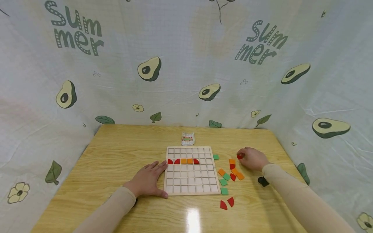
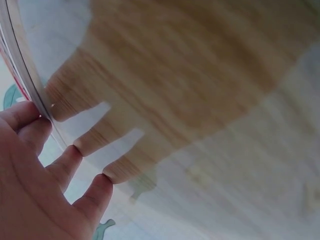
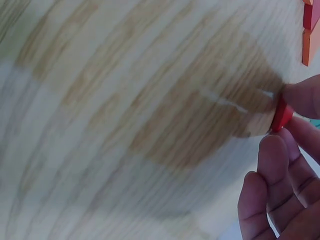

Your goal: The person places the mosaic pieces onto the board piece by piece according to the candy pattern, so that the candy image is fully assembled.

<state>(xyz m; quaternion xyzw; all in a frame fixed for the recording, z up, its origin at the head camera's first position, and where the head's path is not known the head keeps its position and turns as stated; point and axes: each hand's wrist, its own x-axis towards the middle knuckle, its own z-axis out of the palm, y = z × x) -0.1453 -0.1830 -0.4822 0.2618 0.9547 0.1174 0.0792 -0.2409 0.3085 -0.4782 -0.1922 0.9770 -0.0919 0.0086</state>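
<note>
A pale wooden grid board (image 1: 191, 191) lies on the table, with red quarter-circle tiles (image 1: 196, 161) and orange square tiles (image 1: 186, 161) in one upper row. At the board's left edge my left hand (image 1: 148, 178) lies with fingers spread, fingertips touching the frame and thumb by the lower left corner. To the right of the board, my right hand (image 1: 253, 158) pinches a red tile (image 3: 283, 114) between thumb and fingertips, close over the wood. The tile is partly hidden by the fingers, and its other fingers are bent below it in the right wrist view.
Between board and right hand lie loose orange tiles (image 1: 240, 176), green square tiles (image 1: 224, 191) and red quarter-circles (image 1: 223, 205). A small pattern card (image 1: 187, 138) sits behind the board. A printed cloth (image 1: 180, 81) hangs around the table (image 1: 128, 145).
</note>
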